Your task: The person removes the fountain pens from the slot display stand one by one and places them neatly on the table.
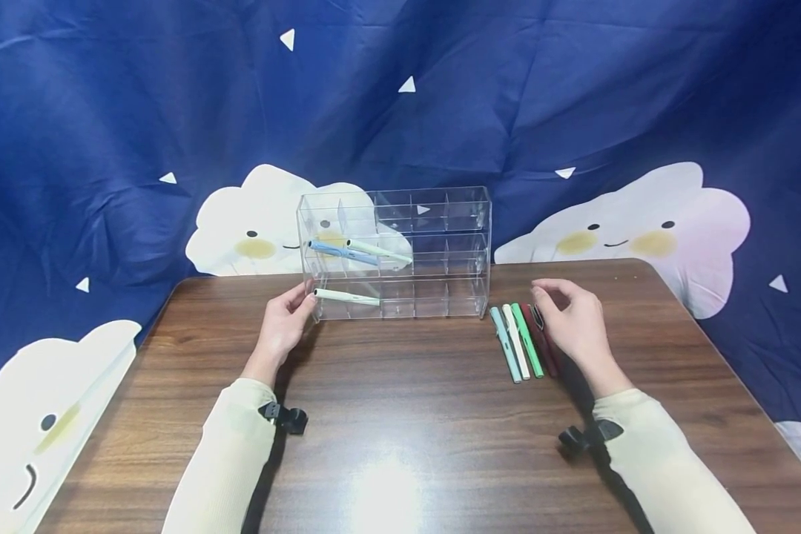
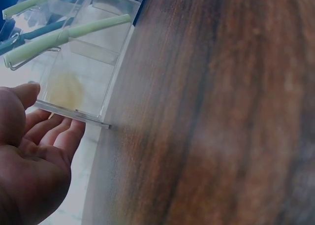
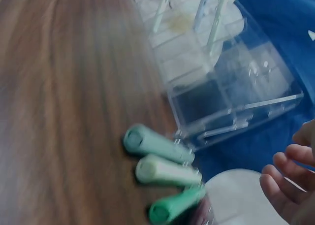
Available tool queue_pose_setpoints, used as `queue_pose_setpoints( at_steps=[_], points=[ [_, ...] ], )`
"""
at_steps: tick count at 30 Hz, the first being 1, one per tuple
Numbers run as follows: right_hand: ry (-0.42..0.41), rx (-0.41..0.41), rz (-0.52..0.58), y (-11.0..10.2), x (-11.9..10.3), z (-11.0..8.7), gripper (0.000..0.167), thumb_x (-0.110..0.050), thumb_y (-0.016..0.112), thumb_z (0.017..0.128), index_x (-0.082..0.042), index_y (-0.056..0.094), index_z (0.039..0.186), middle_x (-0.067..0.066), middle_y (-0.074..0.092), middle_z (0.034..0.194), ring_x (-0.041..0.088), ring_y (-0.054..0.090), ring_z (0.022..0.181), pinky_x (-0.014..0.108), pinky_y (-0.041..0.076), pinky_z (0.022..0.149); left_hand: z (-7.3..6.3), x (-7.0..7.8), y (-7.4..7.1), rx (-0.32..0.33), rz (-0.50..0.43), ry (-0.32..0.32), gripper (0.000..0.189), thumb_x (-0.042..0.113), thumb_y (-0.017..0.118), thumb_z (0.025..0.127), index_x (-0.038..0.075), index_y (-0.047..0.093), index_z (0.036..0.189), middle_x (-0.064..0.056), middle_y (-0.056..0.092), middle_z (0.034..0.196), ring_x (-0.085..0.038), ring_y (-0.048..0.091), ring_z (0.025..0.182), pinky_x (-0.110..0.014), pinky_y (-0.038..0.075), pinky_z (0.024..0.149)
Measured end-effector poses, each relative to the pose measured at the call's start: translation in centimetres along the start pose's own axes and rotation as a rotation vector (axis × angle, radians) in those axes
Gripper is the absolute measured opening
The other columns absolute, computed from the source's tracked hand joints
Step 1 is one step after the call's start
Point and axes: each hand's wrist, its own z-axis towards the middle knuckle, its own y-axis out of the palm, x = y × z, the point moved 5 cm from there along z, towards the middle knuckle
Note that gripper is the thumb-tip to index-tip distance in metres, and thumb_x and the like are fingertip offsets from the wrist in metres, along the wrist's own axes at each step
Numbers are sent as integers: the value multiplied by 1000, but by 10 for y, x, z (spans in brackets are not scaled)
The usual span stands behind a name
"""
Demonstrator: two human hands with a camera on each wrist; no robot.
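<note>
Clear rack (image 1: pixel 463 297) on the counter (image 1: pixel 374 415), 3 tiers high

The rack stands upright near the far edge, its long axis running left to right. It holds 3 pens: a blue pen (image 1: pixel 343 252) and a light green pen (image 1: pixel 379 251) in the middle tier, a pale pen (image 1: pixel 347 297) in the bottom tier. All 3 lie crosswise, clip ends to the left, sloping slightly down to the right. The left hand (image 1: pixel 287 317) pinches the rack's left end between thumb and fingers.

Right of the rack, at least 4 pens lie side by side: teal pen (image 1: pixel 505 345), white pen (image 1: pixel 517 343), green pen (image 1: pixel 528 343), dark red pen (image 1: pixel 542 343). Their long axes run away from the person, far ends leaning left. The right hand (image 1: pixel 577 319), fingers loosely bent and apart from the thumb, hovers beside the dark red pen; a further pen there is unclear.
</note>
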Motion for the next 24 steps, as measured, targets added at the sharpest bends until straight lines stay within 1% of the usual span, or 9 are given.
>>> queue_pose_setpoints(
  at_steps=[2, 4, 9, 13, 16, 20, 22, 24],
  points=[
    [-23, 7, 43, 3, -7, 2, 29, -24, 66, 107, -3, 79, 122, 21, 82, 110, -11, 59, 86, 13, 47, 78, 0, 0, -1, 0, 4, 3, 48, 14, 59, 111, 2, 52, 157, -21, 58, 155, -31, 59, 143, -6, 51, 99],
    [-41, 12, 78, 6, -15, 3, 28, -23, 66, 107, -3, 79, 122, 20, 82, 111, -17, 58, 87, 10, 47, 80, 0, 1, -1, -2, 8, 3, 48, 14, 59, 111, 2, 52, 157, -20, 58, 155, -30, 59, 143, -9, 51, 102],
    [-97, 35, 161, 16, -33, 6, 23, -18, 69, 106, -3, 80, 120, 18, 82, 112, -18, 59, 89, 5, 47, 81, -1, 0, -1, 0, 9, 1, 47, 12, 59, 111, 2, 53, 157, -21, 58, 155, -31, 59, 143, -10, 51, 103],
    [-156, 48, 243, 25, -44, 8, 20, -12, 71, 104, -1, 79, 118, 19, 82, 113, -17, 62, 91, 5, 48, 82, -1, -2, -1, 7, 8, 2, 47, 12, 59, 111, 1, 53, 156, -22, 59, 153, -32, 60, 142, -5, 50, 97],
    [-196, 40, 297, 31, -53, 9, 20, -9, 72, 102, 0, 79, 118, 19, 81, 114, -13, 64, 94, 5, 50, 85, -1, -2, -1, 11, 12, 6, 46, 12, 59, 111, 1, 54, 155, -22, 61, 152, -32, 61, 139, -2, 49, 92],
    [-245, 23, 321, 39, -63, 12, 20, -7, 73, 101, -2, 80, 119, 16, 81, 118, -6, 66, 103, 8, 50, 94, -2, -1, -2, 10, 18, 4, 47, 14, 60, 111, 1, 55, 155, -22, 61, 152, -31, 62, 139, -5, 50, 96],
    [-276, 23, 318, 43, -70, 13, 21, -6, 74, 100, -3, 80, 120, 15, 81, 119, 1, 68, 108, 10, 48, 99, -2, -1, -2, 7, 23, 5, 47, 14, 60, 111, 0, 54, 155, -22, 61, 152, -31, 61, 140, -7, 51, 98],
    [-309, 23, 316, 46, -76, 14, 21, -5, 75, 99, -5, 80, 120, 13, 81, 120, 11, 71, 113, 12, 47, 104, -2, 0, -2, 7, 25, 8, 47, 14, 60, 111, 0, 54, 156, -22, 60, 153, -30, 61, 140, -7, 51, 99]
  ],
)
